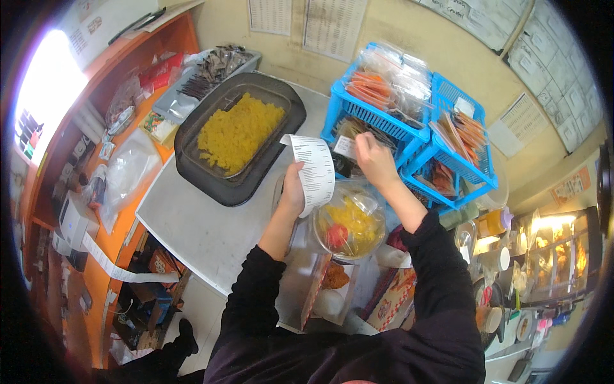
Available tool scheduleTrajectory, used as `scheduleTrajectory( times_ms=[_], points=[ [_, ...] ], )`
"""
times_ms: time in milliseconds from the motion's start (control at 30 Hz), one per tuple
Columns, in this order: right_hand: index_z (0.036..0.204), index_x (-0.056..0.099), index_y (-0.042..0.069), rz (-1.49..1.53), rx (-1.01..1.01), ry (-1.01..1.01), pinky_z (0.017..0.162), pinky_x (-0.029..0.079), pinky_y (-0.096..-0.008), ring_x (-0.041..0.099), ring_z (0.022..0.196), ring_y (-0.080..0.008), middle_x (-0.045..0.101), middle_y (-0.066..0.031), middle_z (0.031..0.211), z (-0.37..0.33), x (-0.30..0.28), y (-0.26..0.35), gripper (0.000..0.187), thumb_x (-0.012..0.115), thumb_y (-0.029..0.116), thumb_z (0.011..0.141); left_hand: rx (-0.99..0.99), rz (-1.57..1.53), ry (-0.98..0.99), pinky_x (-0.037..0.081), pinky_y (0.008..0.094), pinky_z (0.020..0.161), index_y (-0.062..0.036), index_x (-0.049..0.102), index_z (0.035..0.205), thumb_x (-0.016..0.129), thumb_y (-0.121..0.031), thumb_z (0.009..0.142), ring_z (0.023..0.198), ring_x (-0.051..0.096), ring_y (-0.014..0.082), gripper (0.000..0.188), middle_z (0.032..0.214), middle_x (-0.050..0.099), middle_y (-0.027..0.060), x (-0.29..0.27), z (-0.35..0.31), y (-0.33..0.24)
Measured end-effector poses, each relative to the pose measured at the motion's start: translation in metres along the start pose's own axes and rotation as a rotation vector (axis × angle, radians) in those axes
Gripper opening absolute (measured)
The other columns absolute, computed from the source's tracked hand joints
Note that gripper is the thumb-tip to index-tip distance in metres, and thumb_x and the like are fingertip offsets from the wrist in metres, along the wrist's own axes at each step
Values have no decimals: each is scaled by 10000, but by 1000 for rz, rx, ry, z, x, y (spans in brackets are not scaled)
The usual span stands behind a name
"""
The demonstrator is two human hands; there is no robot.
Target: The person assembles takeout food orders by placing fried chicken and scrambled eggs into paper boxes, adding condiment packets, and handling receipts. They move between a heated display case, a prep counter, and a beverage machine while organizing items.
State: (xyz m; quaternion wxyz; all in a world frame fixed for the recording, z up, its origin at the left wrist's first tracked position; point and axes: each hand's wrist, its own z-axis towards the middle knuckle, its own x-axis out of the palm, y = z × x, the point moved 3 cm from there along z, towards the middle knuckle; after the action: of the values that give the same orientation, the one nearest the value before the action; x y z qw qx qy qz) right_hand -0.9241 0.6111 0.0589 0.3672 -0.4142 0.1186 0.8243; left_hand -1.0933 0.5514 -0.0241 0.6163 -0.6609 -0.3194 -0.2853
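Left hand (pixel 293 191) pinches a paper receipt (pixel 314 171), right hand (pixel 374 160) curls closed reaching into the blue basket (pixel 374 121), while below both the lidded bowl (pixel 348 224) looks already filled.

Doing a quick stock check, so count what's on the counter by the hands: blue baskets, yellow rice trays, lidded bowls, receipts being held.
Blue baskets: 2
Tray of yellow rice: 1
Clear lidded bowl: 1
Receipt in the left hand: 1
Total: 5
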Motion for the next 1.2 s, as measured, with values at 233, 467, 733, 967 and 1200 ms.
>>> scheduleTrajectory(
  times_ms=[233,467,733,967,1200],
  points=[
    [918,515,16,-58,-96,11,573,530,-380,626,723,-293,536,-131,861,8,-14,5,146,558,-10,781,-49,-157,47,463,426,936,52,451,1263,356,-284,907,1064,586,324,498,1201,572,192,10,13,5],
    [915,498,19,245,78,3,559,519,-366,605,682,-267,547,-133,824,-2,4,9,117,574,17,826,-21,-190,28,453,429,947,37,429,1282,360,-273,896,1091,574,307,500,1218,564,182,6,20,21],
    [1009,558,29,1431,870,119,665,566,-312,592,863,-184,601,-117,946,-6,7,16,165,550,171,924,-49,-303,123,447,434,967,35,369,1346,355,-274,878,1159,541,322,561,1289,518,188,15,5,6],
    [1244,572,26,1313,922,151,774,523,-283,614,908,-146,653,-101,1035,-14,5,15,325,523,145,946,-81,-273,216,445,454,971,39,365,1356,385,-278,862,1160,540,337,587,1311,503,200,15,-9,8],
    [1172,592,-47,835,728,-84,911,441,-321,613,1058,-258,632,-220,1134,-11,-12,25,302,507,131,944,-129,-212,170,454,434,959,33,389,1341,416,-242,861,1135,557,315,554,1272,535,187,9,3,23]
  ],
)
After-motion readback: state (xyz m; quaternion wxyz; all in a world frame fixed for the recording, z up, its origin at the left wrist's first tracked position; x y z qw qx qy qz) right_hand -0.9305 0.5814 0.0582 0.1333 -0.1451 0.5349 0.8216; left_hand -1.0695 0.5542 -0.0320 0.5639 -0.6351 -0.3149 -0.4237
